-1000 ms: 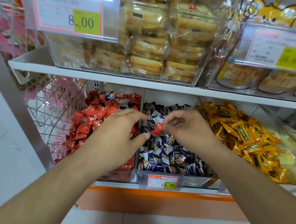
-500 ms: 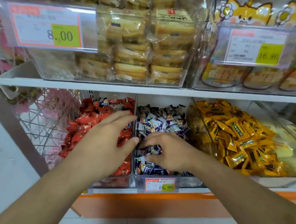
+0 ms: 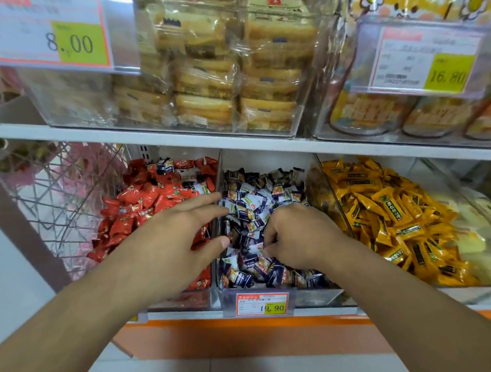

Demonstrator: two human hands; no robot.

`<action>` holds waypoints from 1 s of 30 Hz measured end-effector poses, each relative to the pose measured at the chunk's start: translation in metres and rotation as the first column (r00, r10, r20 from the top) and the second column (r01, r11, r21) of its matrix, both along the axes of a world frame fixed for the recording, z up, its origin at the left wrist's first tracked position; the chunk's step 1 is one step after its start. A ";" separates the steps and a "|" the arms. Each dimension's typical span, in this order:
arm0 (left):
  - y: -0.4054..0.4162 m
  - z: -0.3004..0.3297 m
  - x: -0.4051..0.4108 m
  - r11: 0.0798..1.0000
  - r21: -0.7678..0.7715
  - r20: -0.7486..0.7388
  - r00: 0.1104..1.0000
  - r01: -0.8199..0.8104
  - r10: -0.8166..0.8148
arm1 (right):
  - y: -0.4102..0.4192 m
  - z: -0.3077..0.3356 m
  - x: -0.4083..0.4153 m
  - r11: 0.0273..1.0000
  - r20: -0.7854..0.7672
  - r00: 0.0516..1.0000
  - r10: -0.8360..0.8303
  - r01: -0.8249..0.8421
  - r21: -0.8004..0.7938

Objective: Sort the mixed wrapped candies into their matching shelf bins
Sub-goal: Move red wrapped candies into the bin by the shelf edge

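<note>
Three clear bins stand side by side on the lower shelf: red wrapped candies (image 3: 141, 204) on the left, dark blue and white candies (image 3: 257, 202) in the middle, yellow candies (image 3: 385, 205) on the right. A few blue and white candies (image 3: 165, 167) lie at the back of the red pile. My left hand (image 3: 178, 242) hovers flat with fingers spread over the red bin's right side, its fingertips reaching across the divider (image 3: 219, 170). My right hand (image 3: 297, 237) is in the middle bin, fingers curled down into the blue candies; what they pinch is hidden.
A price tag reading 19.90 (image 3: 262, 303) hangs on the middle bin's front. The upper shelf edge (image 3: 177, 138) runs close above the bins and carries clear boxes of wrapped cakes (image 3: 216, 71). A wire basket (image 3: 59, 199) stands left of the red bin.
The red candy held between both hands a second ago is out of sight. My right hand has dropped into the blue candies; my left hand has opened flat over the red bin.
</note>
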State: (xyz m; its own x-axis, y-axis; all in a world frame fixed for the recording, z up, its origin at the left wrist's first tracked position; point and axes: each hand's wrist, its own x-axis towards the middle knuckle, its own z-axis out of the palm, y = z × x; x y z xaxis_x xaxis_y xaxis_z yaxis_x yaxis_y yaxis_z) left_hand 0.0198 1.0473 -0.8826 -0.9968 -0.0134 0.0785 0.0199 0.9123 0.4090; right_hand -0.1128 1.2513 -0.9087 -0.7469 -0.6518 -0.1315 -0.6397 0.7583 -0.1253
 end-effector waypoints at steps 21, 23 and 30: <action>0.002 0.002 0.001 1.000 0.000 -0.011 1.000 -0.010 0.010 | 0.000 -0.015 -0.001 0.998 -0.141 0.989 0.045 -0.050 -0.028; 0.004 0.002 0.000 1.000 -0.004 -0.020 1.000 -0.013 0.013 | -0.005 -0.015 0.001 0.992 -0.120 0.990 0.076 -0.088 -0.093; 0.004 0.000 0.000 1.000 -0.008 -0.038 0.999 -0.012 0.012 | -0.020 -0.025 0.012 0.939 0.276 0.942 0.193 -0.096 -0.329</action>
